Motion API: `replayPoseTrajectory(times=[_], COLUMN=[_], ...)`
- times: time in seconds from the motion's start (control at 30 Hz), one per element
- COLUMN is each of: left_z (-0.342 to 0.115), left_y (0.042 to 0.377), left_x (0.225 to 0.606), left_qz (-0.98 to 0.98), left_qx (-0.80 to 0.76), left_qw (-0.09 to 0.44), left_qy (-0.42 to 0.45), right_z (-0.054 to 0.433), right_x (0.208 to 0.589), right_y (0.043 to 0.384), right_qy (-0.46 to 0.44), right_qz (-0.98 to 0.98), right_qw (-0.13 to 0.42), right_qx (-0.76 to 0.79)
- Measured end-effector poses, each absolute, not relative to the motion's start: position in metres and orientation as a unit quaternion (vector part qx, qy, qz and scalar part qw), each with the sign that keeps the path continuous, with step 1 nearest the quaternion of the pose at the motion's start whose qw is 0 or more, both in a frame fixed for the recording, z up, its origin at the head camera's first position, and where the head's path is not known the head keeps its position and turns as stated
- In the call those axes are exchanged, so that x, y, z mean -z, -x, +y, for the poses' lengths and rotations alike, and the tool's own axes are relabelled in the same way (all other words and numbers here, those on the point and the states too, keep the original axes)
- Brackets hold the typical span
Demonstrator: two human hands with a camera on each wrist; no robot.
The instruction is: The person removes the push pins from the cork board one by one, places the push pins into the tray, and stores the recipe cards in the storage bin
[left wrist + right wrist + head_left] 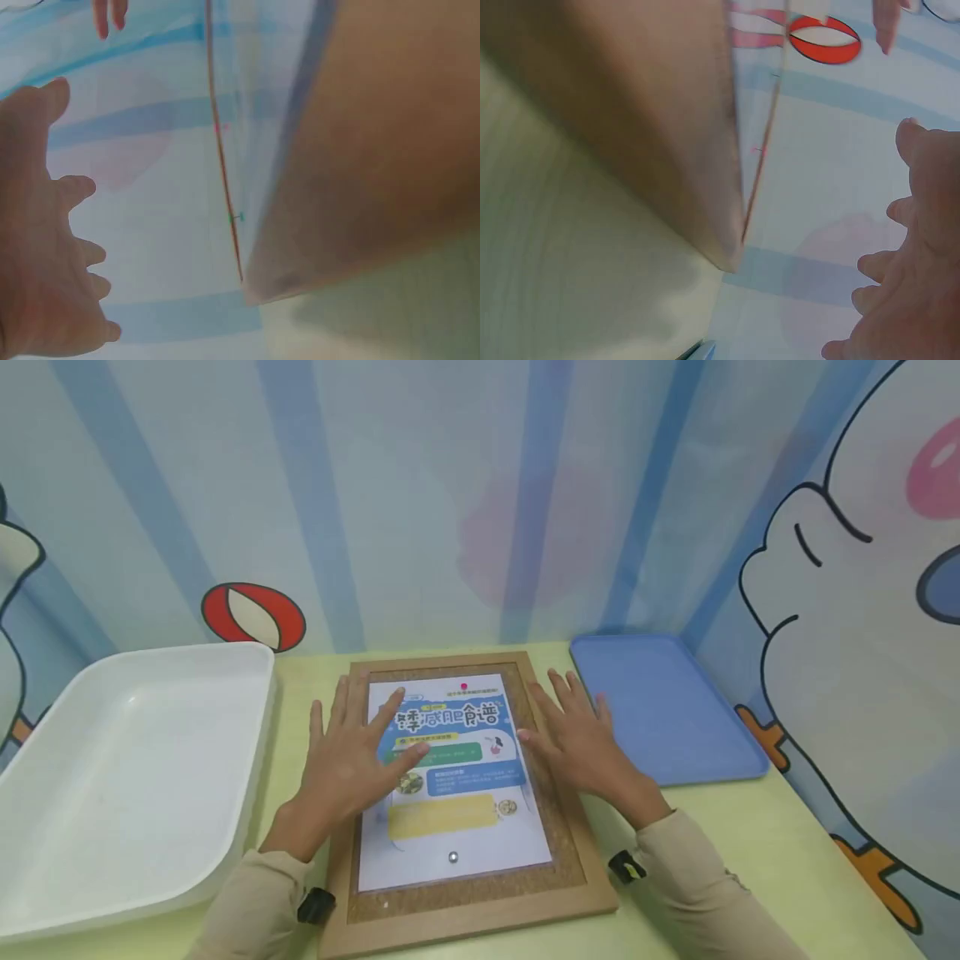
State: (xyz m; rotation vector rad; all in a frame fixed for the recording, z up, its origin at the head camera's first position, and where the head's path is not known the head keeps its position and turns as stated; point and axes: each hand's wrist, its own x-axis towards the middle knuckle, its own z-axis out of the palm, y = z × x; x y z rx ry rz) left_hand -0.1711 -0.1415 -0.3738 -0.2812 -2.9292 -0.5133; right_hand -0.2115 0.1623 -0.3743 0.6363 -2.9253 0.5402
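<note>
A wood-framed cork board (468,931) lies on the table with a printed sheet (405,868) on it. One pink pushpin (464,686) is at the top of the sheet, and a silvery one (453,857) is near its bottom. Over the board's left side is my left hand (347,768), fingers straight and spread. My right hand (588,747) spreads its fingers over the right edge of the frame. Both wrist views show a gap between the board and the left hand (45,232) and right hand (915,247). Neither hand holds anything.
To the left stands a large white tray (135,777). A flat blue tray (660,710) lies at the back right, close beside the board. Behind the table hangs a striped backdrop (420,510) with cartoon figures.
</note>
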Motion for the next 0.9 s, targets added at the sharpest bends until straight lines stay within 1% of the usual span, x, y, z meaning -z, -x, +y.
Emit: replayPoseTrajectory(times=[0.2,0.33,0.4,0.63,0.77,0.9], left_z=[-0.141,-0.142,-0.141,-0.135,-0.131,-0.128], left_y=[0.162,0.157,0.156,0.153,0.151,0.15], left_x=[0.383,0.39,0.392,0.397,0.399,0.399], left_qz=[-0.974,-0.972,-0.971,-0.96,-0.95,-0.938], left_qx=[0.186,0.184,0.182,0.18,0.181,0.18], left_qw=[0.028,0.013,0.0,-0.054,-0.092,-0.117], left_qy=[0.125,0.144,0.155,0.207,0.239,0.271], right_z=[0.16,0.158,0.157,0.155,0.157,0.158], right_x=[0.378,0.383,0.386,0.397,0.399,0.401], right_y=[0.21,0.206,0.204,0.198,0.195,0.193], right_qy=[-0.249,-0.268,-0.273,-0.284,-0.285,-0.3], right_qz=[-0.957,-0.952,-0.951,-0.949,-0.948,-0.942], right_qw=[0.035,0.015,0.004,-0.006,-0.034,-0.047], right_qx=[-0.148,-0.146,-0.145,-0.135,-0.138,-0.139])
